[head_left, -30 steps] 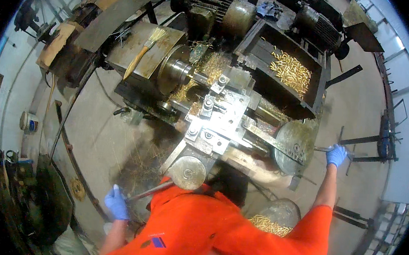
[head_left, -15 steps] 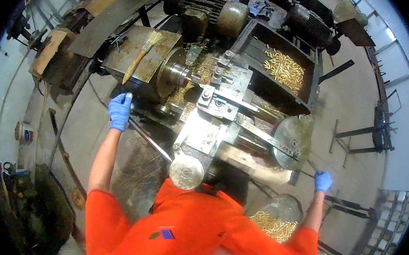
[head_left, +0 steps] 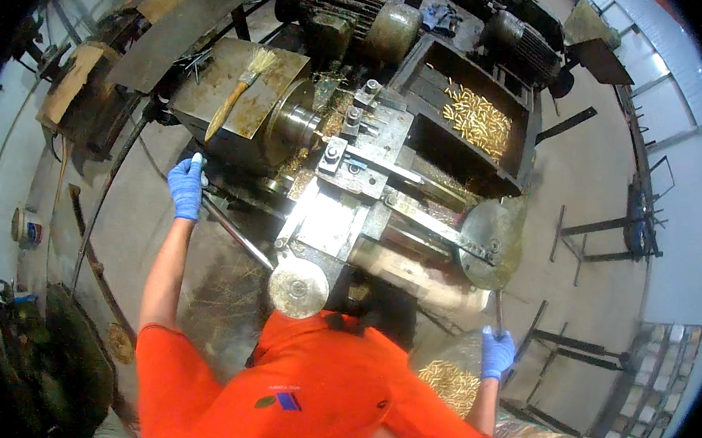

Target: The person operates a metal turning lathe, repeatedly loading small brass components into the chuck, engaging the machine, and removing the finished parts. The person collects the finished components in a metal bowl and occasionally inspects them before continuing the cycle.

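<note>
My left hand (head_left: 185,188), in a blue glove, is closed around the upper end of a metal lever (head_left: 239,231). That lever runs down to a round metal disc (head_left: 299,287) on the front of a lathe's slide. On the right, my blue-gloved right hand (head_left: 497,354) grips the lower end of another lever (head_left: 498,309), beneath a larger disc (head_left: 492,243). Between them lies the carriage with its tool post (head_left: 343,160), close beside the round chuck (head_left: 296,126). Whatever sits in the chuck is too small to make out.
A wooden-handled brush (head_left: 236,97) lies on the headstock. Behind the carriage, a dark metal tray (head_left: 426,82) contains many small brass-coloured pieces. More such pieces (head_left: 449,385) fill a container near my right forearm. Electric motors (head_left: 393,31) stand at the back.
My right hand has come inward, toward my body, and the right lever now points down at me. The carriage has slid left, closer to the chuck, and my left hand has shifted left with its lever.
</note>
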`<state>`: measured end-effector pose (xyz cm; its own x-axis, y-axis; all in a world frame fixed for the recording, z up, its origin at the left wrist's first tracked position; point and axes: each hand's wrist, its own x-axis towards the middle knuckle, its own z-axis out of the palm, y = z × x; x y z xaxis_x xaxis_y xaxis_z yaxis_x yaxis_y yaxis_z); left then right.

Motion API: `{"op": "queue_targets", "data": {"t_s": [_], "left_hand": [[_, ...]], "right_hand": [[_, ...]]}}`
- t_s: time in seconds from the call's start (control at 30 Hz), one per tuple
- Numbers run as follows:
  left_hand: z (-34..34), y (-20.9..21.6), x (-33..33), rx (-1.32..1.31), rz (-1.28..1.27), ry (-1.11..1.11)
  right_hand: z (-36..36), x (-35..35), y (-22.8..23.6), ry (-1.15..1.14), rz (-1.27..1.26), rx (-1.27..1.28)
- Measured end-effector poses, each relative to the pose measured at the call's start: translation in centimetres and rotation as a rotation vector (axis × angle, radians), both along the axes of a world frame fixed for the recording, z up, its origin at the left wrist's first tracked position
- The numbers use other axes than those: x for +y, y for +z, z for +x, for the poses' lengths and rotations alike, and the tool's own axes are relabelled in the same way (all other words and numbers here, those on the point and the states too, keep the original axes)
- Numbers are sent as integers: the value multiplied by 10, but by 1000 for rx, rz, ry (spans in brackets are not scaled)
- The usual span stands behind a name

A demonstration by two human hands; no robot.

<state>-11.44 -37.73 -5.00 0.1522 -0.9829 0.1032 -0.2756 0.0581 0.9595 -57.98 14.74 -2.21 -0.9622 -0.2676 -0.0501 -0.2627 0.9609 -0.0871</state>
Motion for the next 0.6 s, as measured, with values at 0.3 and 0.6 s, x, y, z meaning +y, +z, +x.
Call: {"op": "queue_targets", "data": {"t_s": [0.3, 0.6], "left_hand": [[11, -1, 2, -185, 91, 13], [-8, -13, 19, -27, 125, -125]], "right_hand": [[-105, -43, 4, 290, 165, 261], [-172, -148, 19, 239, 367, 299]]}}
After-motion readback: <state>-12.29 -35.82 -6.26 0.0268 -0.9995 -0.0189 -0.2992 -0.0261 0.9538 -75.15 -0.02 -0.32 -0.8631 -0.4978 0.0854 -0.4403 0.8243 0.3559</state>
